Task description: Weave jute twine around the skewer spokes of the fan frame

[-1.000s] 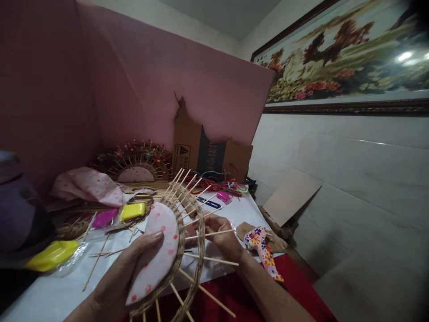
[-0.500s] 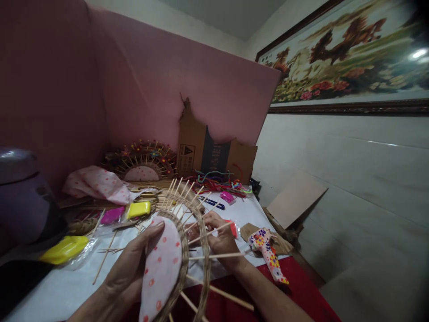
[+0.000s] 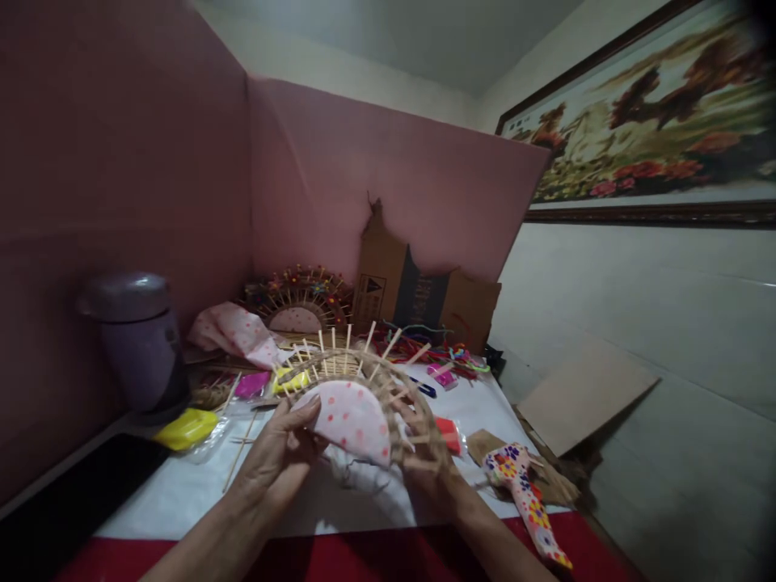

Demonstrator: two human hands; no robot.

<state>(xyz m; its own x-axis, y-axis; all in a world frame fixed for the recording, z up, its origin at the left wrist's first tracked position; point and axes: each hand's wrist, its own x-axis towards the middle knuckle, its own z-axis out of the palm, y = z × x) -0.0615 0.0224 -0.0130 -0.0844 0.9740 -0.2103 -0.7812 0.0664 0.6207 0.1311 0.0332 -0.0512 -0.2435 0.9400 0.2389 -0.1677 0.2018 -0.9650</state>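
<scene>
While the half-round woven piece (image 3: 348, 416) was up over the surface (image 3: 163, 505), mid-view and between both hands, I judged the step to be steadying it for close handling. To do that well, I wanted the load on the spotted cloth panel (image 3: 364, 424), which looked the firmest part, and light contact only on the outer band (image 3: 418, 396), since that looked likely to flex or slip along the sticks (image 3: 348, 335) if pulled. Best to keep the stick tips clear of the yellow packet (image 3: 291, 380) behind, and not to let the thumb crease the cloth.

Pose: I had the left hand (image 3: 279, 444) coming in from lower left, thumb laid over the panel's left end, other fingers curled under and behind. That grip was closed on the panel edge, thumb pressed to cloth. The right hand (image 3: 435, 478) came from lower right, forearm slanting inward, mostly behind the band. Fingers blurred and covered there, so I couldn't tell how far that grip was closed or whether it had hold of anything. Flower-patterned figure (image 3: 521, 485) lay right of that wrist, apart from it.
</scene>
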